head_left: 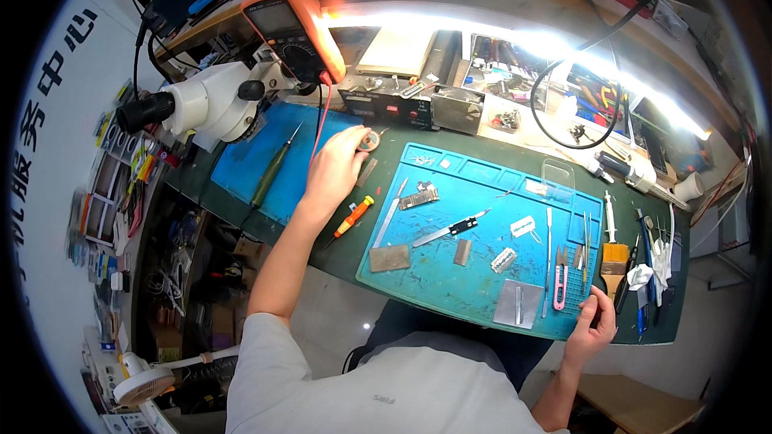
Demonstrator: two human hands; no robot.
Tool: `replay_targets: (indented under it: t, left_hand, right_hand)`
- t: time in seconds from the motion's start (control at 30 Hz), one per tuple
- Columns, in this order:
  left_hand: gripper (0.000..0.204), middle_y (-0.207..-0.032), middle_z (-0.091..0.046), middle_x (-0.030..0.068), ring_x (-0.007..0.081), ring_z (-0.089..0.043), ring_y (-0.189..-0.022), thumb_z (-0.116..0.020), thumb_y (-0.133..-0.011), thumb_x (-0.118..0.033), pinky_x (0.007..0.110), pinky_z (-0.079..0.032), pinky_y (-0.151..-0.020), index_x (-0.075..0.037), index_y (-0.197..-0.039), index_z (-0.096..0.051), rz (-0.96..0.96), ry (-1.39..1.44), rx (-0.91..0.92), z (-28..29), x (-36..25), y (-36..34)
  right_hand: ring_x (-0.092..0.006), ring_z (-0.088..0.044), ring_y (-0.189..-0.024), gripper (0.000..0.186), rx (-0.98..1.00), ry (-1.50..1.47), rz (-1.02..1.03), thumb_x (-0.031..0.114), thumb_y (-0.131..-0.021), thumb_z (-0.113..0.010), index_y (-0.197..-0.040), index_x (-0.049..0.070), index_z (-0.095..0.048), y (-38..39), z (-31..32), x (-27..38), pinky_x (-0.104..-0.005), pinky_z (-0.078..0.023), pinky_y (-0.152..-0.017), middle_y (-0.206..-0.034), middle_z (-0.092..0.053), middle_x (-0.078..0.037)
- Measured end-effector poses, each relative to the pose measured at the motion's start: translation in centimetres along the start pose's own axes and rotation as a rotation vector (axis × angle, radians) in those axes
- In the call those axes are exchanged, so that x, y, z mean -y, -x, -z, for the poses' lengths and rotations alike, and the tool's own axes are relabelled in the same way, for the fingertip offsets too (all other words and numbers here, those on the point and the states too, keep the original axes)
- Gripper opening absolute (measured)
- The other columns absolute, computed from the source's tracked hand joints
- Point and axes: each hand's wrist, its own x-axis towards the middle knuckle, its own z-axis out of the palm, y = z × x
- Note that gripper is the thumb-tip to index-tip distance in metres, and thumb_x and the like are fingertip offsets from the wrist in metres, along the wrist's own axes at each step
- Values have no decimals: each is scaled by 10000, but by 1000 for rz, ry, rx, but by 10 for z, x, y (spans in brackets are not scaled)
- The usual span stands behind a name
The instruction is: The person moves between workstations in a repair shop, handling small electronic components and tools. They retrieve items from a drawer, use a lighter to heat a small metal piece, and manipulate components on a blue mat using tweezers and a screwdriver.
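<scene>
My left hand (334,167) reaches to the back of the bench, its fingers closed around a small round spool-like disc (369,141) with a coppery middle. A short grey strip lies beside that wrist, and an orange and yellow screwdriver (355,217) lies nearer me. At the near right corner of the blue work mat (434,253) rests my right hand (593,326), fingers loosely bent and apart, with nothing seen in it. Closest to it are pink-handled scissors (560,281) and tweezers (586,249). A small circuit board (420,195), a craft knife (454,229) and razor blades (504,259) lie on the mat.
A soldering iron (273,173) lies on a second blue mat at left, below a white microscope (211,104). An orange multimeter (294,30) stands behind, its leads hanging near my left hand. Right of the main mat are a brush (614,261) and syringe (609,217).
</scene>
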Motion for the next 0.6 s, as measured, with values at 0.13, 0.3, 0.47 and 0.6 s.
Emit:
replay_targets:
  t: [0.13,0.3,0.47,0.6]
  left_hand:
    - [174,-919,-689,156,321,-684,-861,-767,-846,-135,416,-542,-782,-4,-955,-732,254,-78,247,22,-8,7]
    - [239,-818,-714,166,298,-715,-804,-799,-833,-230,412,-541,-709,-3,-863,-733,263,-218,405,22,-14,13]
    - [189,-815,-730,166,264,-724,-769,-740,-865,-165,383,-555,-710,22,-854,-714,361,-114,589,32,-13,-4]
    - [170,-820,-736,111,175,-713,-753,-697,-916,-136,317,-561,-642,32,-923,-673,426,243,628,44,-35,-14]
  right_hand:
    - [-61,-515,-646,154,0,38,47,58,-1010,-594,-1095,-10,-703,-1,-2,-2,-225,-391,-564,-779,-607,-18]
    - [-105,-578,-690,132,24,39,9,23,-994,-594,-1066,-20,-695,-2,-1,7,-256,-441,-606,-798,-615,-49]
    - [-103,-577,-686,137,13,1,-20,14,-991,-588,-1067,-18,-698,1,0,8,-252,-437,-603,-797,-617,-50]
    - [-109,-581,-701,147,11,-35,17,9,-970,-600,-1074,-17,-700,-1,9,18,-250,-440,-605,-803,-623,-53]
